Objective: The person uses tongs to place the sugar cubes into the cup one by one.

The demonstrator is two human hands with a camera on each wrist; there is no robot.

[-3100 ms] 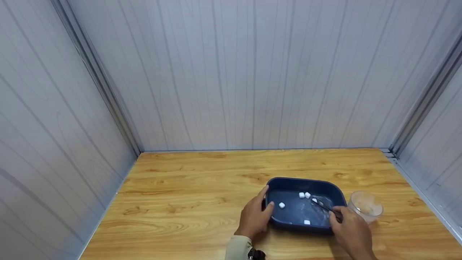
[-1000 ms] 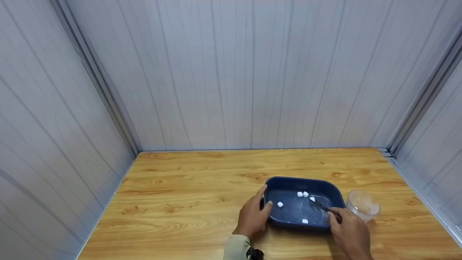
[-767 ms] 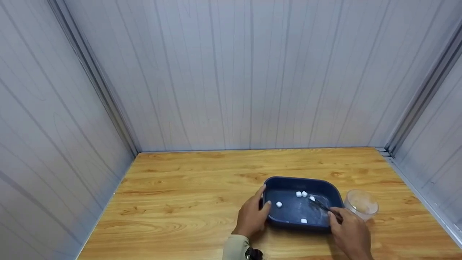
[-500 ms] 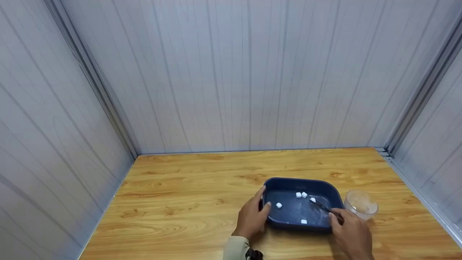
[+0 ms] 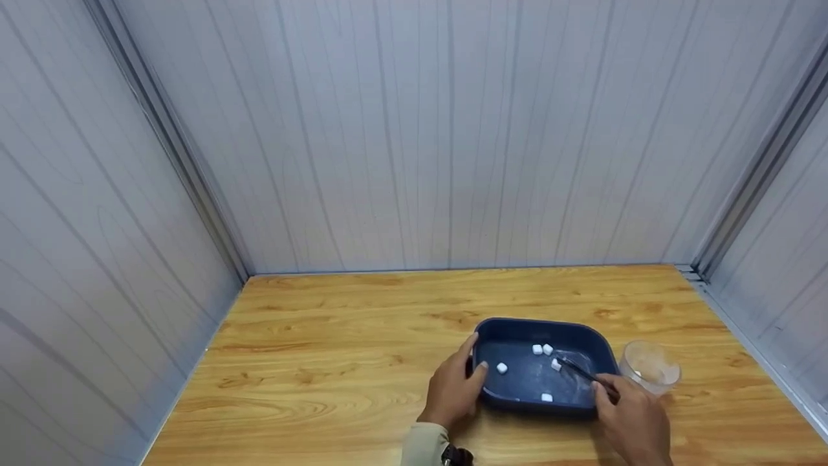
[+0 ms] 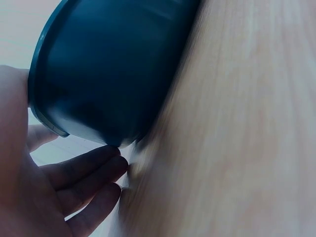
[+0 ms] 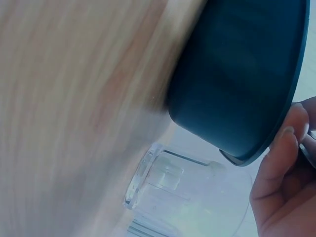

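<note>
Several small white cubes lie in a dark blue baking dish (image 5: 517, 406), one of them (image 5: 556, 365) right at the tips of dark tweezers (image 5: 585, 373). My right hand (image 5: 634, 417) pinches the tweezers between thumb and fingers, over the dish's right end. At the left end my left hand (image 5: 453, 388) holds the dish, thumb over the rim and fingers along the outside wall. Two cubes (image 5: 542, 349) sit close together near the back wall, one (image 5: 502, 368) lies near the left thumb, and another (image 5: 547, 397) lies by the front wall.
A clear cup (image 5: 650, 367) stands just right of the dish, close beside my right hand, with something small and whitish low inside. The wooden table (image 5: 323, 362) is bounded by pale panel walls (image 5: 414, 142) at the back and sides.
The cube at the tweezers has shifted slightly nearer and to the left, and the tips now show at its upper right side. My left hand has kept its hold on the dish.
</note>
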